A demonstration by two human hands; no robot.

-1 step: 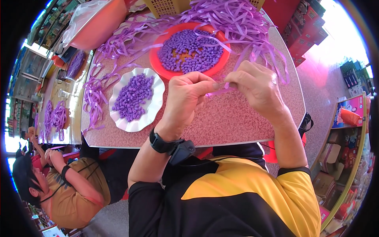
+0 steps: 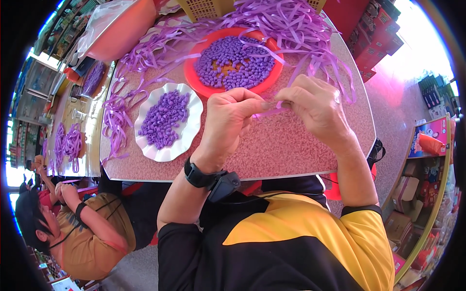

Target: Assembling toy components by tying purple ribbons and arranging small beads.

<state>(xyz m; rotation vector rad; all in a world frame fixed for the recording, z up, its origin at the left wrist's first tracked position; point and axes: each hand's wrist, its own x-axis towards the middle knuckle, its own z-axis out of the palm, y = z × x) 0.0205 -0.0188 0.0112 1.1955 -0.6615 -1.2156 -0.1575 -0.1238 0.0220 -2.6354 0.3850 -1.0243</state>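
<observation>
My left hand [image 2: 225, 121] and my right hand [image 2: 315, 109] are both closed, their pinched fingertips nearly meeting above the table's middle. A thin purple ribbon [image 2: 270, 112] runs between them, with a bit of it at the right fingertips. Whatever else small sits in the pinch is too fine to make out. Just beyond my hands lies a round red tray [image 2: 193, 76] of purple beads [image 2: 235, 60], its orange bottom showing through. A white scalloped plate [image 2: 187, 139] with more purple beads [image 2: 164, 119] stands left of my left hand.
Loose purple ribbons [image 2: 286, 24] heap across the table's far side and trail down its left. A yellow basket [image 2: 206, 8] and a pink basin [image 2: 119, 29] stand at the back. At left, another person [image 2: 92, 233] sits by a second table [image 2: 90, 136]. A stocked shelf [image 2: 420, 194] stands right.
</observation>
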